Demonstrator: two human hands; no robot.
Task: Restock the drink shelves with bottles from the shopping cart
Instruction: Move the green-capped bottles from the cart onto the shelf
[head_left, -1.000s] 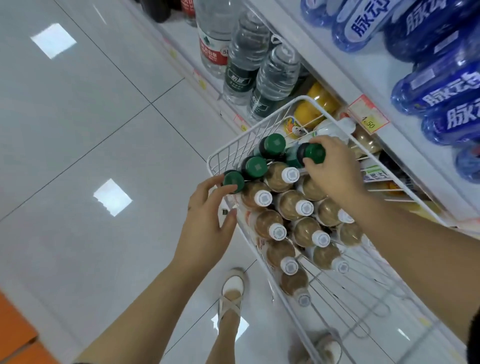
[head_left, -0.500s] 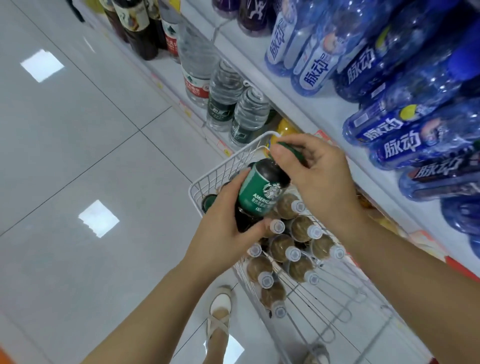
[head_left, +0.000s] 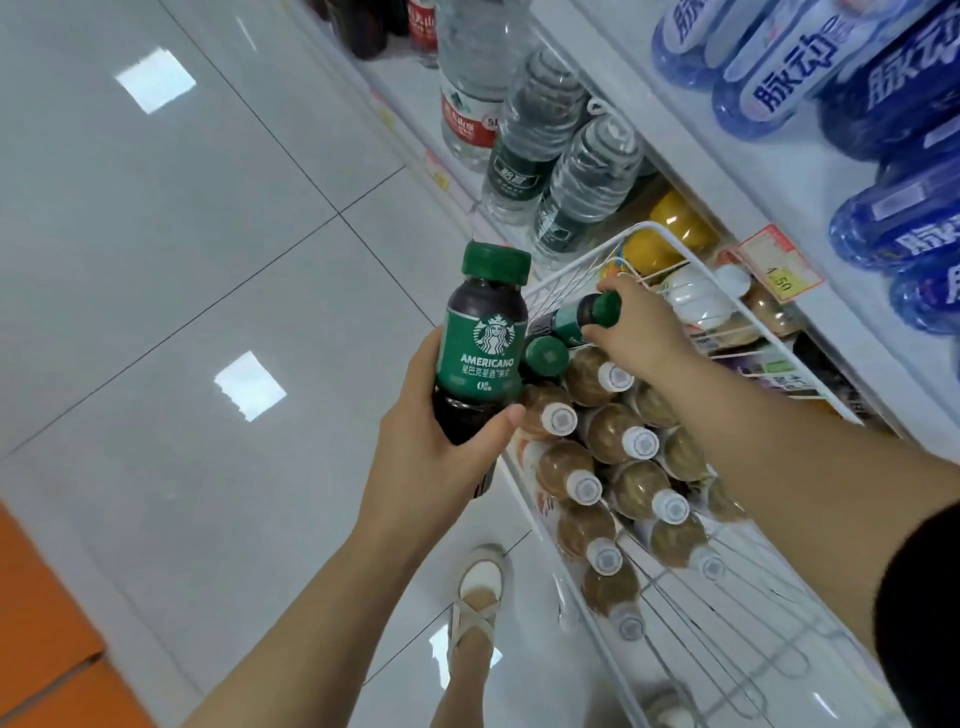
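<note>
Glossy floor tiles (head_left: 182, 260) fill the left. The left hand (head_left: 426, 467) wraps its fingers round an upright Americano bottle (head_left: 480, 343) beside the left rim of the cart (head_left: 641, 224). At its far end, the right hand (head_left: 644, 327) clamps its fingers on a green-capped bottle (head_left: 579, 318), beside the shelves (head_left: 753, 171).

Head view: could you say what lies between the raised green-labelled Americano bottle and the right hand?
Head view: the tilted green-capped bottle the right hand grips, plus another green cap in the white wire cart.

open tiled floor (head_left: 182, 312) left of white wire cart (head_left: 524, 499), white-capped bottles (head_left: 618, 441) crowding cart, shelf edge (head_left: 769, 218) close overhead
</note>
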